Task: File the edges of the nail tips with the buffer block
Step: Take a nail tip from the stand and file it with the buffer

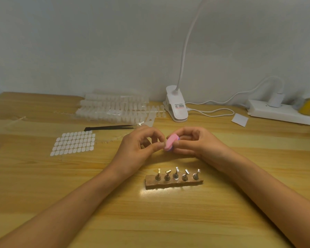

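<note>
At mid-tabletop (168,221), both hands meet just above the wood. The right hand (195,144) grasps the pink buffer block (169,142), its fingers (182,137) curled over the far side and the thumb under the near side. The block is tilted, with a purple layer showing at its lower edge. The left hand (140,145) is curled, its thumb and forefinger pinched together right against the block's left edge. What they pinch is too small to make out, so it cannot be told whether they are grasping anything. Just in front of the hands, nearer the camera, sits a brown holder stand (174,182) with five metal pegs in a row, each tilted a bit differently. Left of the hands lies a sheet of white oval stickers (73,143), with black tweezers (107,127) flat behind it. Clear packs of nail tips (115,110) are stacked at the back by the wall. Beside them is a white clip lamp (176,108), its gooseneck rising out of view. A white power strip (279,113) with a charger (276,100) plugged in lies at the back right, a small white card (239,119) near it and a blurry yellow object (309,106) at its far end.
</note>
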`<action>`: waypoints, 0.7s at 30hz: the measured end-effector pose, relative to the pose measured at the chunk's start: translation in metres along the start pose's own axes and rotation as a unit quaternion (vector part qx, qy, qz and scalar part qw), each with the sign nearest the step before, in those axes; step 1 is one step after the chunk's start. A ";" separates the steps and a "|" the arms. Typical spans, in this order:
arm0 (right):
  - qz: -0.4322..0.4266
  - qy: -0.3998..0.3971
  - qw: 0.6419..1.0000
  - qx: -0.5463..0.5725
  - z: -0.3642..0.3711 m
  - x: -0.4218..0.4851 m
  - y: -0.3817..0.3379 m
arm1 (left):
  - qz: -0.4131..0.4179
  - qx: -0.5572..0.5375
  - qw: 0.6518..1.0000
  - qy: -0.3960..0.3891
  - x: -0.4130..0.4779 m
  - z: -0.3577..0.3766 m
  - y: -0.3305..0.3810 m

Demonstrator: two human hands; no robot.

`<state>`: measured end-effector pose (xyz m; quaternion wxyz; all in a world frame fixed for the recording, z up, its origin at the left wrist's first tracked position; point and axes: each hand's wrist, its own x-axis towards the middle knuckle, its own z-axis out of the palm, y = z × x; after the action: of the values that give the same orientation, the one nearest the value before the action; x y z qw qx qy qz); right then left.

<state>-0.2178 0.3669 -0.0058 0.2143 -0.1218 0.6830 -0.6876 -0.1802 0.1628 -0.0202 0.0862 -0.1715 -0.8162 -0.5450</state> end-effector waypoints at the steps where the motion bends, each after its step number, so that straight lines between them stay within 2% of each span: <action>1: 0.001 0.003 1.000 0.003 0.000 0.000 0.000 | -0.002 -0.004 1.000 0.001 0.000 0.000 0.000; 3: -0.003 0.017 1.000 0.009 0.000 0.000 0.001 | -0.007 -0.019 1.000 0.008 0.001 0.000 0.000; 6: -0.003 -0.018 0.999 -0.034 0.003 -0.003 -0.001 | -0.001 -0.008 1.000 0.006 0.001 0.000 0.000; 10: -0.009 0.028 0.999 0.029 0.001 -0.001 0.001 | -0.005 -0.020 1.000 0.008 0.001 0.000 -0.001; 13: -0.001 -0.020 0.999 -0.041 0.005 -0.003 0.000 | -0.003 -0.021 1.000 0.011 0.001 0.000 -0.001; 17: -0.018 0.030 0.999 0.028 0.001 -0.001 0.002 | -0.005 -0.019 1.000 0.011 0.001 0.000 -0.001; 20: -0.006 -0.009 0.999 -0.038 0.005 -0.003 0.001 | -0.004 -0.018 1.000 0.017 0.001 0.000 -0.002; 21: -0.012 0.003 1.000 -0.025 0.005 -0.002 0.002 | -0.006 -0.019 1.000 0.017 0.002 0.000 -0.002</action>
<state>-0.2134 0.3634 -0.0073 0.2010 -0.1326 0.6989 -0.6734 -0.1822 0.1622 -0.0209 0.0934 -0.1593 -0.8052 -0.5635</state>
